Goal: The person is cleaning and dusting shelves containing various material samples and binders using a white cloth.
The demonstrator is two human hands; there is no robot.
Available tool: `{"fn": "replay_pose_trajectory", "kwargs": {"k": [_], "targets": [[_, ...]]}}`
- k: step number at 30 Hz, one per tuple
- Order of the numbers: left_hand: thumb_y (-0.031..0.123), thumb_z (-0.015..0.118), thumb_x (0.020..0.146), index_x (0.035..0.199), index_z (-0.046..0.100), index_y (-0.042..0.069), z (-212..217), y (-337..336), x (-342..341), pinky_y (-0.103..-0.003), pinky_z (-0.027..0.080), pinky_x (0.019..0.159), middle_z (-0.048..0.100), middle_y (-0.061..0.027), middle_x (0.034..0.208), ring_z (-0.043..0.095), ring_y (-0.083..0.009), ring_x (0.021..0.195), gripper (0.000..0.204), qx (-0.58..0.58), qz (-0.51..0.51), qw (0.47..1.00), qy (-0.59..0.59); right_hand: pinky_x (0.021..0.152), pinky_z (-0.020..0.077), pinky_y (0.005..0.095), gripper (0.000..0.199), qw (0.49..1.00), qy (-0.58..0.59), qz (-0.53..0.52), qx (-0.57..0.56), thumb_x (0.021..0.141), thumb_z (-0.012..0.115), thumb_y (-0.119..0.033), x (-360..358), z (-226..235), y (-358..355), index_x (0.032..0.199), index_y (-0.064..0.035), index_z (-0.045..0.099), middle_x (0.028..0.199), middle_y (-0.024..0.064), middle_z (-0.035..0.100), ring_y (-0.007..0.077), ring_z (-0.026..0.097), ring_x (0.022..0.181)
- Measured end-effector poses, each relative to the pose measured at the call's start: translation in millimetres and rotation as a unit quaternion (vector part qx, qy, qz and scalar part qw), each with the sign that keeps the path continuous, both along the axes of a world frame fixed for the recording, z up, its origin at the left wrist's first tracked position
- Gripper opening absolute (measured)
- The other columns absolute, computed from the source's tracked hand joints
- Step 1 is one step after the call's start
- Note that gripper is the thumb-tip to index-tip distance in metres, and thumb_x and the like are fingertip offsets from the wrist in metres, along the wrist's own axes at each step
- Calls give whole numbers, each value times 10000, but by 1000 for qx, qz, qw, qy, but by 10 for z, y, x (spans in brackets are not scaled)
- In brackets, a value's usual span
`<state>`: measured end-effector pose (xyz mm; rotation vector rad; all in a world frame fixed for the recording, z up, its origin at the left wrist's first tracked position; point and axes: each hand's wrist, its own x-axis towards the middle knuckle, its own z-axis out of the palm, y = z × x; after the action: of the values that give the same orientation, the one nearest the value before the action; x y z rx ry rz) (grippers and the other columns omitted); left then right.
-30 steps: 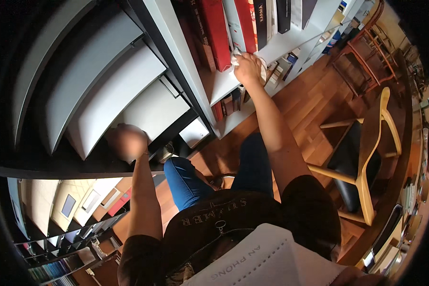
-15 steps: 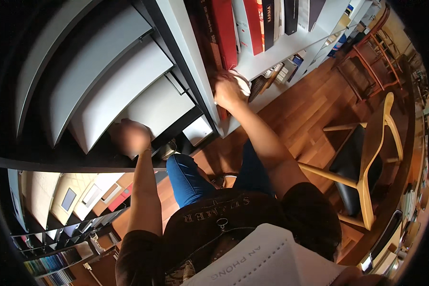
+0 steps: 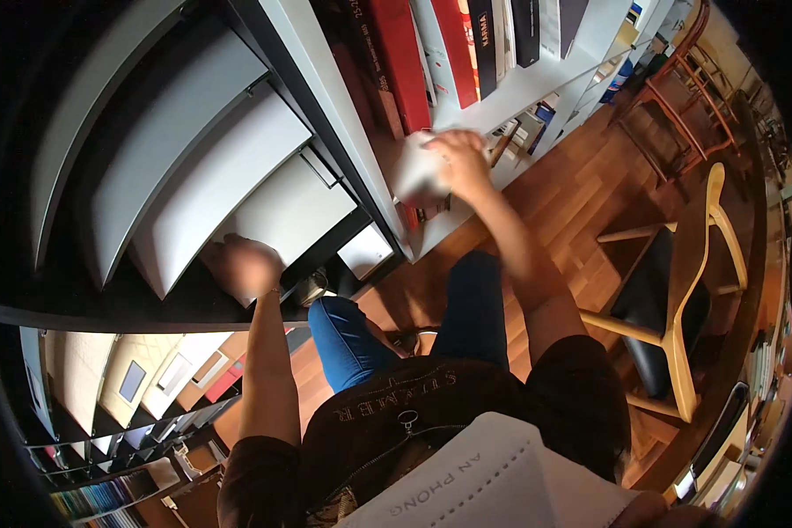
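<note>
My right hand (image 3: 462,163) is at the front of the white bookcase, below a row of upright books. In its fingers is a white cloth (image 3: 418,167), blurred by motion and spreading to the left of the hand. My left hand (image 3: 246,267) is at the lower end of a pale sloping display panel (image 3: 295,207) in the black rack. It is smeared, and I cannot make out its fingers.
Red and dark books (image 3: 400,62) stand on a white shelf (image 3: 537,84). A wooden chair (image 3: 678,299) with a black seat is on the right, and another chair (image 3: 678,114) stands farther back. More sloping panels (image 3: 180,114) rise at the upper left.
My right hand has moved right and slightly up, drawing the white cloth out from the shelf front. My left hand stays at nearly the same place on the panel.
</note>
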<state>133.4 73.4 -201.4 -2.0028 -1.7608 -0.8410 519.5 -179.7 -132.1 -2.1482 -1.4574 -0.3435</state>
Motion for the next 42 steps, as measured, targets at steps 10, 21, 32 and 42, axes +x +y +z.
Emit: {"fn": "replay_pose_trajectory", "kwargs": {"k": [10,21,32,42], "targets": [[443,306,959,1451,293,173,-116,94,-93,-635,224,1020,296,-160,1496,239,-403,1371,562,-54,7,998,-4,973,297,422,221,968,-73,-132,198,718,689,-149,761,-137,-34,925,-227,699,995,-10,594,231,504,1055],[450,316,954,1404,365,104,-40,66,-106,-637,209,1034,281,-126,1513,225,-366,1389,570,-98,40,994,29,951,344,494,368,971,-11,-207,116,711,592,-66,1760,-140,-159,1042,-202,675,1132,4,633,214,545,1127],[414,320,964,1408,370,71,-98,78,-84,-631,205,1015,387,-213,1427,293,-416,1344,563,-20,-4,1000,21,1017,264,585,384,949,33,-308,49,799,588,-174,2470,-180,-81,1171,-257,635,1280,-16,570,215,434,1266],[414,277,990,1369,392,64,-149,156,-236,-636,211,1023,355,-219,1449,313,-426,1329,529,-14,-32,999,25,1031,237,598,388,925,42,-376,22,835,508,-213,3136,-173,-122,1210,-231,605,1319,25,548,288,426,1279]]}}
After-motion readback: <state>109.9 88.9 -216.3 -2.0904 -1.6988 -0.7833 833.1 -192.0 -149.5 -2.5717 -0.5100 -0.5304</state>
